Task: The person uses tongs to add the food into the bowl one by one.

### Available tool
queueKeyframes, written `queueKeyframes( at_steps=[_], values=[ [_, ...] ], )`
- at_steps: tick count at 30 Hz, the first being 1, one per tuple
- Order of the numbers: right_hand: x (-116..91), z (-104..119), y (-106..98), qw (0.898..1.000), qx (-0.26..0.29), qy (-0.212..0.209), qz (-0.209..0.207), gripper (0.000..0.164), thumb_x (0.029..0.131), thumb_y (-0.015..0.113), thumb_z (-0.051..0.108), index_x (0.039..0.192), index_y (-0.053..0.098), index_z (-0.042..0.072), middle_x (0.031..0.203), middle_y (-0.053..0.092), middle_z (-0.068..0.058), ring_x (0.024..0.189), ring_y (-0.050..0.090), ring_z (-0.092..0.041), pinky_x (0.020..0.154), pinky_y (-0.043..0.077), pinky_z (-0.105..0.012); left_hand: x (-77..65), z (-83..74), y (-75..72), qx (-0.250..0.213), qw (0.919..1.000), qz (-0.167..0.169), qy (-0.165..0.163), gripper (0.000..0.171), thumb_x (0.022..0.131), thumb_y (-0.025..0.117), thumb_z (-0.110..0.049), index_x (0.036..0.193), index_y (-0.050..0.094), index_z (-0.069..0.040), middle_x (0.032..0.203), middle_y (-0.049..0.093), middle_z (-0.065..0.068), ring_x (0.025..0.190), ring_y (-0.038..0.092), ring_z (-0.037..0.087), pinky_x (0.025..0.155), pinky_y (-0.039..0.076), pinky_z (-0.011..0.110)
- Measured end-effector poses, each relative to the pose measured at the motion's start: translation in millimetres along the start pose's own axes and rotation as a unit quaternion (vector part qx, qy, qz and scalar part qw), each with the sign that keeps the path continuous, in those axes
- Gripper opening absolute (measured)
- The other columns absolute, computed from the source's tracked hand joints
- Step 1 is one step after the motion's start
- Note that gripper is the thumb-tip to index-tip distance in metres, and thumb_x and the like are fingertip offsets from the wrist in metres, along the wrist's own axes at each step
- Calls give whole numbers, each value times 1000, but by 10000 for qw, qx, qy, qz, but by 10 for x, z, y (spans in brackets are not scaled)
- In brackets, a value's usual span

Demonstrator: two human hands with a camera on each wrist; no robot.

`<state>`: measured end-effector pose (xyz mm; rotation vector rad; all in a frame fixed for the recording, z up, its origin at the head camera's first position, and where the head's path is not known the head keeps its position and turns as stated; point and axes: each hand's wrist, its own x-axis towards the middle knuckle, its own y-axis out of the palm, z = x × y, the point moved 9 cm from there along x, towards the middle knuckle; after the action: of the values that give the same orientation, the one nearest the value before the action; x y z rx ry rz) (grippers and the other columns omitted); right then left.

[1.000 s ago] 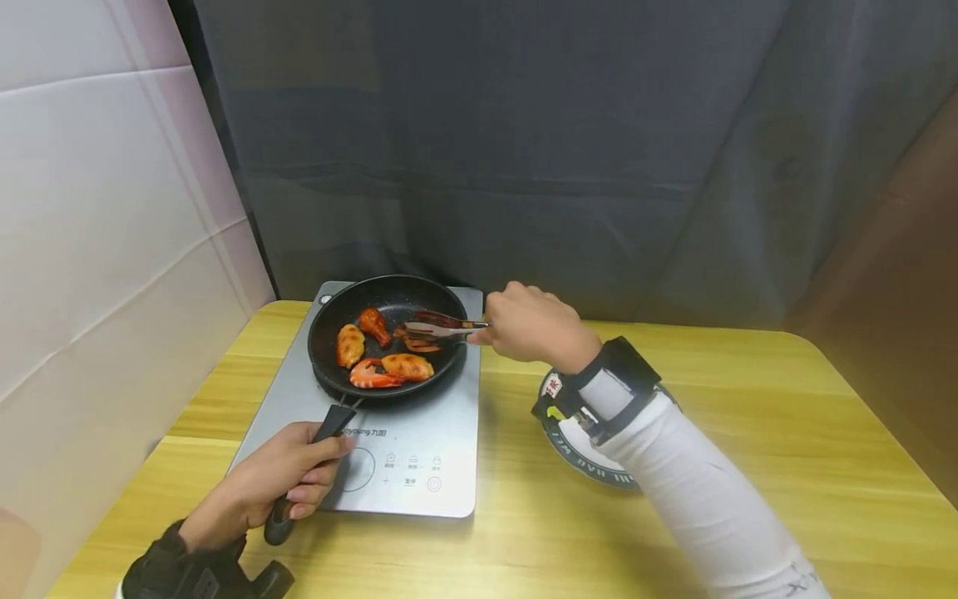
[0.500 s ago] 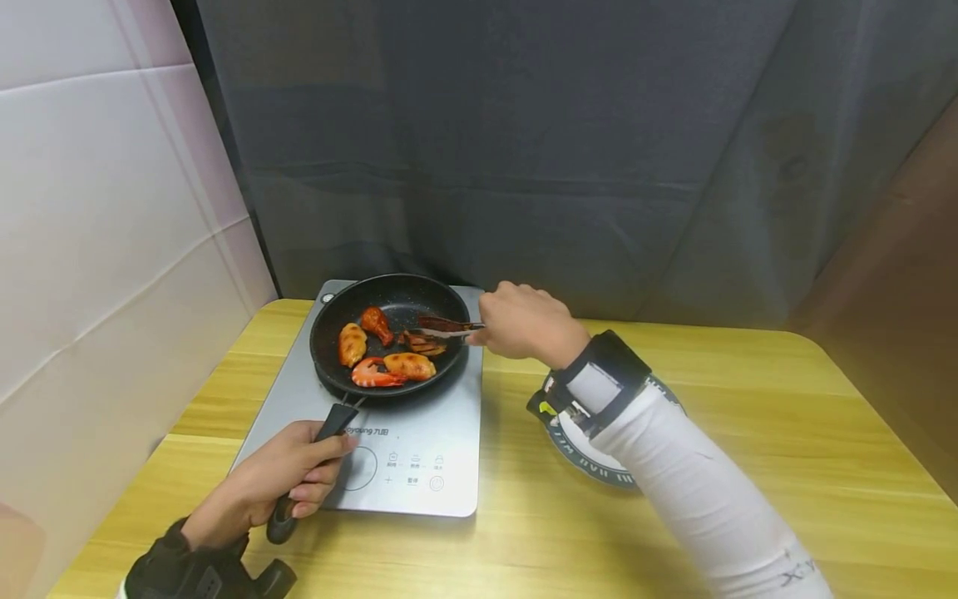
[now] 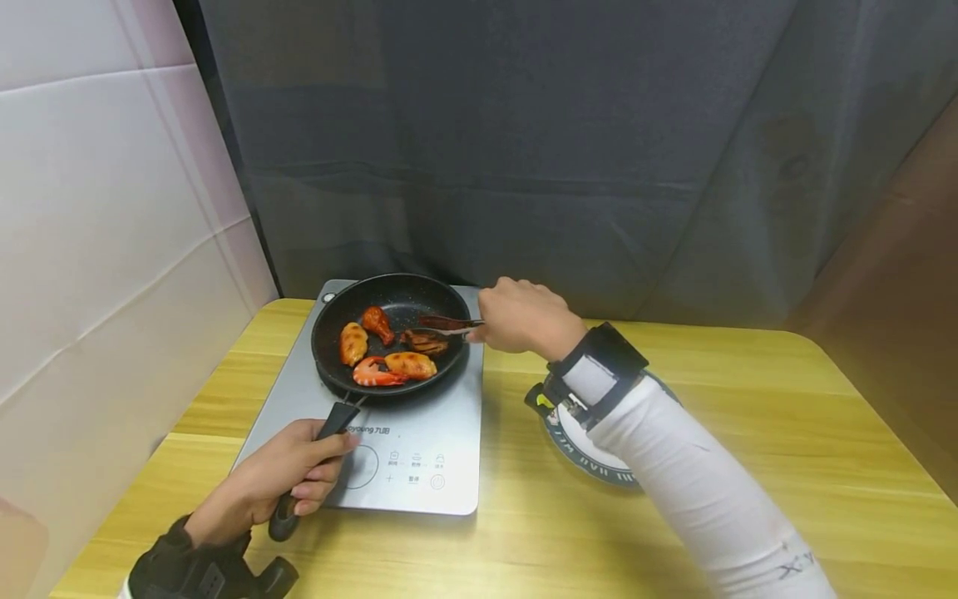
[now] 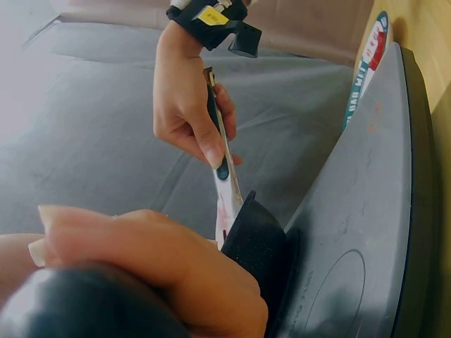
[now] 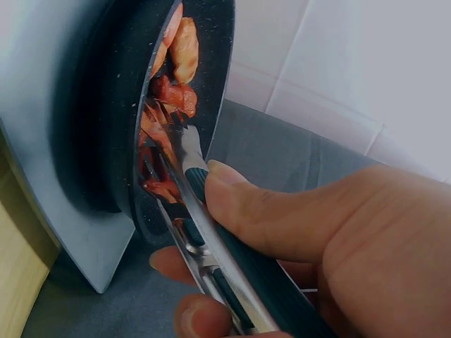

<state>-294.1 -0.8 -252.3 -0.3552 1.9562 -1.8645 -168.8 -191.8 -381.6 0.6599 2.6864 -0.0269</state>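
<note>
My left hand grips the black handle of a frying pan on the induction cooker. My right hand holds metal tongs with dark green grips, thumb on one arm and fingers on the other. The tongs reach over the pan's right rim, their tips at a dark brown, striped piece of food. Left of it lie a drumstick and a golden chicken wing. Towards the handle, a shrimp lies against another wing.
The silver induction cooker sits on a wooden table. A plate with a lettered grey rim lies to its right, partly hidden under my right forearm. A dark curtain hangs behind, and a white panel stands at the left.
The tongs have drawn back slightly to the right and tilted, so more of the dark brown piece shows. My left hand keeps its hold on the pan handle.
</note>
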Motion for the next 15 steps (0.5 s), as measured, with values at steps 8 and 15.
queueKeyframes(
  at_steps=[8,15],
  values=[
    [-2,4,5,9999,-111,-1,-29,31,88,65,45,82,63,15,78,57,-3,66,56,-22,49,45,-35,-3,-1,9,0,10000,8,-23,30,99,49,-18,74,37,-7,54,30,-7,38,30,3,36,30,18],
    [-3,-4,17,9999,-110,12,-24,34,87,65,48,88,63,14,84,57,-4,70,57,-24,51,46,-37,-2,-3,6,-46,10000,20,-27,29,99,49,-19,76,36,-7,54,30,-7,38,30,3,36,31,18]
  ],
)
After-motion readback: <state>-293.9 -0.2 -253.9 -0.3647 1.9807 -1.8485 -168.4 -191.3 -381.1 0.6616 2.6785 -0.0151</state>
